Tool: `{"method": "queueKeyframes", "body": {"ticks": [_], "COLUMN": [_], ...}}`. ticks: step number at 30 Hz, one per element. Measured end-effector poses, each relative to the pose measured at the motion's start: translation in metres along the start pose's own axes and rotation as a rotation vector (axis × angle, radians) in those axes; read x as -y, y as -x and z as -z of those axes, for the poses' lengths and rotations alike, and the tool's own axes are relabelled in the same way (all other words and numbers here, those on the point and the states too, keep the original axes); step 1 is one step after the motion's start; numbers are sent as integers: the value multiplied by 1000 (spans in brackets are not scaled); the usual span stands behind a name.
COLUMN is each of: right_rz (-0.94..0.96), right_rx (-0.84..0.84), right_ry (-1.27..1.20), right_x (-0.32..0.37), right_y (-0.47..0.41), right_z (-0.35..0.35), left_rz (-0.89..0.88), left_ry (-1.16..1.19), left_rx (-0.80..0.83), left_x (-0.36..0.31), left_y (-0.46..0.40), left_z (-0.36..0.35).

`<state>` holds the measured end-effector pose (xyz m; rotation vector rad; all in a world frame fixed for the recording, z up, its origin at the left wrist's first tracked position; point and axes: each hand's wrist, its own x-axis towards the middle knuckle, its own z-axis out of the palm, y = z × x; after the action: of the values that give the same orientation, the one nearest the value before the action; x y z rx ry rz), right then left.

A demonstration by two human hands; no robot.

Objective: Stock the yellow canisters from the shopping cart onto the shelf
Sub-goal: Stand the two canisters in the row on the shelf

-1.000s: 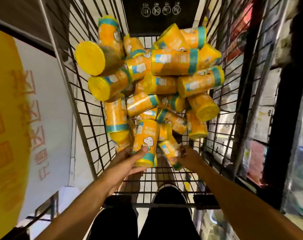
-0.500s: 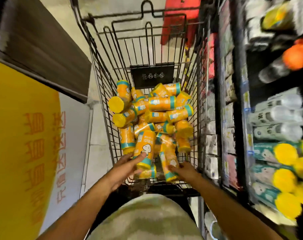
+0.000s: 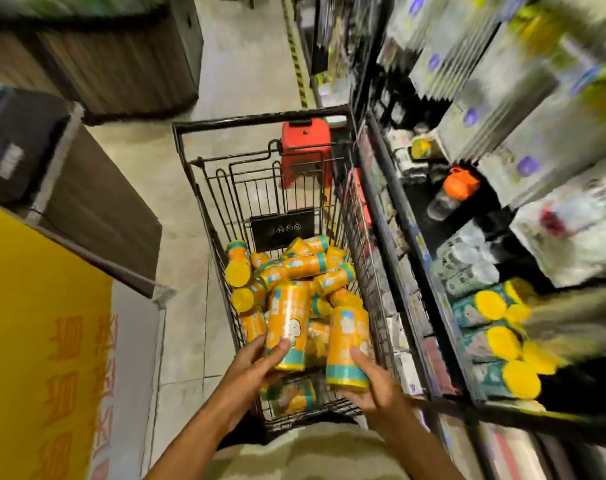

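Each hand grips one canister above the cart's [image 3: 260, 121] near end: left hand [image 3: 251, 367] wraps the left can [image 3: 289, 327], right hand [image 3: 376, 386] the right can [image 3: 348, 344]. Shelf [image 3: 443, 306] stands right.

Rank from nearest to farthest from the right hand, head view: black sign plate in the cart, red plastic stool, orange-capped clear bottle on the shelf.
From the right hand:
1. Black sign plate, inside the cart, straight ahead.
2. Orange-capped clear bottle, on the shelf to the right; its order with the plate is a close call.
3. Red plastic stool, on the floor beyond the cart's front.
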<state>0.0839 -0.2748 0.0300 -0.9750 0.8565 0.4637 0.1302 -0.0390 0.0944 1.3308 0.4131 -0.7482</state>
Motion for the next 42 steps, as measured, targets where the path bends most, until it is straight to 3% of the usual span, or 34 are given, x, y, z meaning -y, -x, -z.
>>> {"method": "queueKeyframes", "body": {"ticks": [2,11,14,18,27,36,42], "right_rz": [110,287,261,355,555,691,792], "right_rx": [-28,-112,-146,-216,-431,-627,-699], "right_ry": [-15,-367,-459,-403,-254,-288,-285], "right_x": [-25,-116,-150,-188,-250,-287,-273], "right_y": [21,135,162,196,314,439,486], "right_z": [-4,-39,-37,-15,64,144,178], "left_rz": [-11,26,50,46,-42,-166,-202], "left_ry": [12,-68,-105,-200,-430,-484,-455], "left_rx": [42,215,280,370,557,729,835], "left_x": [7,51,65,79,127,179,169], "left_y": [15,68,87,105,164,252,279], "left_z": [13,55,52,39,-48,-167,-236]}}
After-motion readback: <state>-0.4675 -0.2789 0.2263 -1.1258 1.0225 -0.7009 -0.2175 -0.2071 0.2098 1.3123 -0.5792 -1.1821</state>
